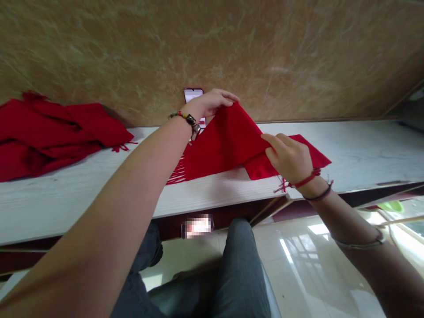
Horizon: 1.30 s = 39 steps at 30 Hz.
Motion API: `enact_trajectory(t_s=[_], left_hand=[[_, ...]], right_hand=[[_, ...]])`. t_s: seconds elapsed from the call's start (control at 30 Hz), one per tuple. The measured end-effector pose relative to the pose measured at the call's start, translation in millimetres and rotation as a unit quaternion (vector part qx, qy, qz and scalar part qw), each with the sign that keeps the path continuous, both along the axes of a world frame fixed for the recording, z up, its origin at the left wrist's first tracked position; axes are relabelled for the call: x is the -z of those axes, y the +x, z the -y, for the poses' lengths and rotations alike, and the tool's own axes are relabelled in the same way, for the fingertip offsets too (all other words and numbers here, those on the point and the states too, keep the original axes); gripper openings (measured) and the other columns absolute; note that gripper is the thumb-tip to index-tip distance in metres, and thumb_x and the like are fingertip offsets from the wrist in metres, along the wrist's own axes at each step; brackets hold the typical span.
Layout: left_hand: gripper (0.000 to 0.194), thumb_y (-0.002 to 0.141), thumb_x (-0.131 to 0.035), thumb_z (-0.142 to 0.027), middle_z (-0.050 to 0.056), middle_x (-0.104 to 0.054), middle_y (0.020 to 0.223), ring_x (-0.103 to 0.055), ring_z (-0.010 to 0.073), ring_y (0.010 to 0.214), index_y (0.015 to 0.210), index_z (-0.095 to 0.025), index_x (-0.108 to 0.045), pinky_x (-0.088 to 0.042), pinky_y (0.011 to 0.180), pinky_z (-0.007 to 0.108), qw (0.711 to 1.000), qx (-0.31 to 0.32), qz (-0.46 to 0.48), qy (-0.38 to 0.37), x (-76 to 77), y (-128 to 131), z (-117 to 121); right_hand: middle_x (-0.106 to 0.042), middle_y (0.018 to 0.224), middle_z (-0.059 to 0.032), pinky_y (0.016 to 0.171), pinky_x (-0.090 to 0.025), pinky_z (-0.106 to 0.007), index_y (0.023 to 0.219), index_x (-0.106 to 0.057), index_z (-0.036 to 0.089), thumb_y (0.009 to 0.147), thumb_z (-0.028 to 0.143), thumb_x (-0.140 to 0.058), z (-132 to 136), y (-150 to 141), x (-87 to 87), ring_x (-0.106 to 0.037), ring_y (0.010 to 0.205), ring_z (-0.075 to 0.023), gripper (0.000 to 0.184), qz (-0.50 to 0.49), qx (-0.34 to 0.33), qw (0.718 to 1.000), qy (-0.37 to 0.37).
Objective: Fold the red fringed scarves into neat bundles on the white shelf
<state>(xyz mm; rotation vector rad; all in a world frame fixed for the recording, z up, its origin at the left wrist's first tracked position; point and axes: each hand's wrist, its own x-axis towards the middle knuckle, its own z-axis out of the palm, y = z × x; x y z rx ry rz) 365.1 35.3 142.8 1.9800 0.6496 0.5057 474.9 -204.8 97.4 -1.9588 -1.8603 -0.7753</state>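
Note:
A red fringed scarf [221, 141] lies partly folded on the white wood-grain counter, its far edge lifted between my hands. My left hand [215, 100] pinches the raised corner at the back, close to the wall. On the right, my right hand [291, 154] grips the same edge between thumb and fingers. Fringe shows at the scarf's left end, partly behind my left forearm. Another part of the red cloth extends beyond my right hand. Behind my left wrist, a phone [194, 93] leans against the wall, partly covered.
A heaped red fringed cloth [59, 137] lies at the left of the counter [357, 145]. A brown marbled wall [212, 48] rises along the back edge. My legs are under the front edge, above a shiny tiled floor [298, 265]. A green basin [391, 206] shows at far right.

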Motion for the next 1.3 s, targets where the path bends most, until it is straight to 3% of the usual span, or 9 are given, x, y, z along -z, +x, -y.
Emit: enact_trajectory(t_s=[0.2, 0.37, 0.5, 0.6, 0.83, 0.97, 1.1, 1.2, 1.3], left_hand=[[0.038, 0.083, -0.049, -0.007, 0.004, -0.066, 0.102, -0.056, 0.0181, 0.103, 0.119, -0.015, -0.058, -0.045, 0.086, 0.032, 0.999, 0.003, -0.037, -0.012, 12.3, -1.6, -5.1], [0.035, 0.084, -0.048, -0.002, 0.004, -0.066, 0.105, -0.057, 0.0135, 0.096, 0.116, -0.01, -0.06, -0.043, 0.087, 0.029, 0.995, 0.011, -0.058, -0.081, 7.8, 4.8, 4.9], [0.027, 0.083, -0.055, -0.01, 0.005, -0.068, 0.103, -0.06, 0.015, 0.093, 0.109, -0.01, -0.063, -0.046, 0.083, 0.028, 0.99, 0.025, -0.074, -0.121, 6.6, 12.5, 7.8], [0.033, 0.08, -0.057, -0.008, 0.004, -0.069, 0.101, -0.061, 0.0172, 0.094, 0.112, -0.013, -0.062, -0.047, 0.079, 0.028, 0.988, 0.041, -0.093, -0.116, 5.1, 13.8, 6.1], [0.026, 0.081, -0.06, -0.012, 0.003, -0.067, 0.097, -0.057, 0.0178, 0.1, 0.106, -0.016, -0.066, -0.045, 0.082, 0.032, 0.998, 0.039, -0.04, -0.04, -5.3, 26.3, -3.5], [0.03, 0.082, -0.056, -0.012, 0.002, -0.064, 0.104, -0.056, 0.0173, 0.105, 0.111, -0.018, -0.062, -0.044, 0.086, 0.032, 1.0, 0.013, 0.021, -0.003, -9.0, 62.1, -2.5], [0.042, 0.087, -0.045, -0.013, 0.006, -0.057, 0.124, -0.053, 0.0185, 0.114, 0.128, -0.016, -0.047, -0.042, 0.092, 0.032, 0.996, 0.039, 0.065, 0.048, -12.1, 120.0, 16.2], [0.056, 0.089, -0.04, -0.016, 0.008, -0.037, 0.145, -0.038, 0.0179, 0.13, 0.143, -0.018, -0.025, -0.035, 0.101, 0.032, 0.984, 0.096, 0.012, 0.148, -0.2, 165.0, 39.2], [0.068, 0.088, -0.046, -0.033, 0.013, -0.014, 0.154, -0.016, 0.0253, 0.141, 0.147, -0.017, -0.017, -0.023, 0.111, 0.041, 0.957, 0.112, -0.137, 0.229, 36.7, 193.8, 64.2]], right_hand=[[-0.064, 0.088, -0.0065, 0.059, -0.039, -0.024, 0.11, -0.063, 0.018, 0.086, 0.014, -0.039, 0.8, 4.3, 10.3, -0.056, 0.074, -0.0155, 0.034, -0.039, -0.015, 0.999, -0.013], [-0.065, 0.098, -0.0083, 0.064, -0.044, -0.026, 0.118, -0.059, 0.016, 0.081, 0.013, -0.044, -2.1, 20.6, 16.2, -0.059, 0.08, -0.0179, 0.04, -0.113, 0.0, 0.993, -0.017], [-0.069, 0.084, -0.0035, 0.066, -0.049, -0.027, 0.114, -0.061, 0.016, 0.076, 0.014, -0.049, -7.6, 29.1, 32.8, -0.062, 0.072, -0.0161, 0.04, -0.241, -0.002, 0.969, -0.048], [-0.069, 0.079, -0.0017, 0.067, -0.05, -0.029, 0.103, -0.066, 0.018, 0.07, 0.012, -0.051, -9.1, 27.1, 40.9, -0.062, 0.068, -0.0162, 0.037, -0.266, 0.001, 0.963, -0.03], [-0.067, 0.092, -0.0066, 0.069, -0.047, -0.029, 0.113, -0.063, 0.019, 0.075, 0.009, -0.043, 1.2, 36.4, 11.3, -0.06, 0.079, -0.0188, 0.044, -0.141, 0.005, 0.989, 0.045], [-0.066, 0.089, -0.0069, 0.068, -0.046, -0.029, 0.117, -0.06, 0.02, 0.082, 0.013, -0.039, 9.7, 63.9, -10.6, -0.06, 0.079, -0.0183, 0.042, -0.078, 0.037, 0.995, 0.043], [-0.067, 0.093, -0.0081, 0.07, -0.046, -0.031, 0.115, -0.062, 0.019, 0.083, 0.014, -0.037, 20.1, 109.6, -20.0, -0.061, 0.081, -0.0185, 0.04, -0.058, 0.067, 0.993, 0.084], [-0.069, 0.091, -0.0079, 0.072, -0.047, -0.031, 0.111, -0.064, 0.018, 0.08, 0.013, -0.037, 29.2, 153.0, -5.7, -0.062, 0.077, -0.018, 0.042, -0.074, 0.113, 0.983, 0.124], [-0.066, 0.067, -0.0071, 0.061, -0.045, -0.029, 0.105, -0.067, 0.016, 0.077, 0.015, -0.04, 36.7, 192.1, 32.4, -0.06, 0.063, -0.018, 0.039, -0.116, 0.186, 0.974, 0.057]])
